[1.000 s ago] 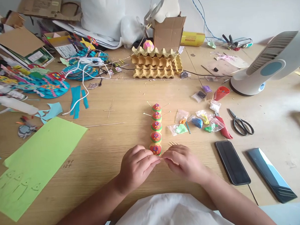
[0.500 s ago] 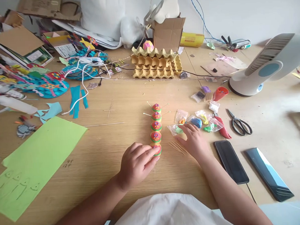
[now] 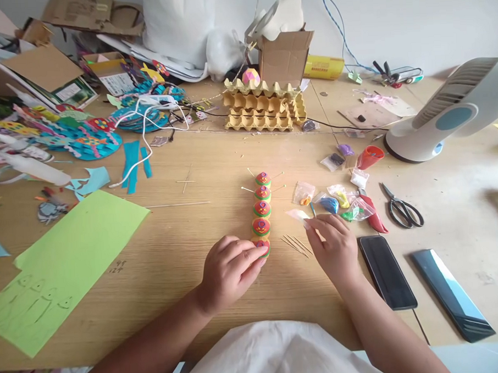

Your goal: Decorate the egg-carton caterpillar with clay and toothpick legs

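Note:
A row of several red-and-green domed pieces (image 3: 261,209) with small faces runs up the middle of the table. Thin sticks with pale tips poke out from its far end. My left hand (image 3: 232,269) has its fingertips on the nearest piece, thumb and fingers closed at its edge. On the right, my right hand (image 3: 333,247) pinches a small clear bag (image 3: 297,214) by its edge, lifted near the other clay bags. Several toothpicks (image 3: 296,245) lie between the hands. Bags of blue clay (image 3: 329,204) and orange clay (image 3: 304,193) rest beyond my right hand.
Scissors (image 3: 402,204), a phone (image 3: 388,272) and a dark glossy case (image 3: 452,295) lie right. A white fan (image 3: 447,112) stands behind them. Egg cartons (image 3: 262,106) sit at the back. Green paper (image 3: 79,265) and crafts (image 3: 65,131) are left.
My right hand has closed on the small clear bag and drawn it up off the table. My left hand stays at the nearest piece. The view has shifted slightly.

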